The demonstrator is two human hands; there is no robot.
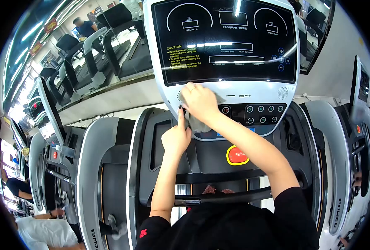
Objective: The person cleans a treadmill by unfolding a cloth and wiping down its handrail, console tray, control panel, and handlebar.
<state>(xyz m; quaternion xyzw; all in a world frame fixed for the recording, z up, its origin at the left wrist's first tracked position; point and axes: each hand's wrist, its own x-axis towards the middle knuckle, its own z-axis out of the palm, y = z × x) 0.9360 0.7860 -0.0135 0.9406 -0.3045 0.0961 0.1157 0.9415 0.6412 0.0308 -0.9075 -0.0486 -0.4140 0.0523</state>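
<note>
My right hand [199, 102] is closed around a grey cloth [199, 127], pressed against the lower left of the white treadmill console [251, 96], by the left speaker holes. Part of the cloth shows below the palm and part past the knuckles. Just below and to the left, my left hand [176, 135] has its index finger stretched up to the console's edge, with something dark at the fingertip. Its other fingers are curled and partly out of sight; nothing shows in its grasp. Above both hands is the black display [230, 46], its caution text in yellow.
A red stop button [238, 155] with a yellow rim sits below the keypad [265, 114]. The black handlebar [226, 197] crosses in front of me. Other treadmills stand to the left [45, 112] and right [362, 91]. A person in a white shirt [47, 231] is at lower left.
</note>
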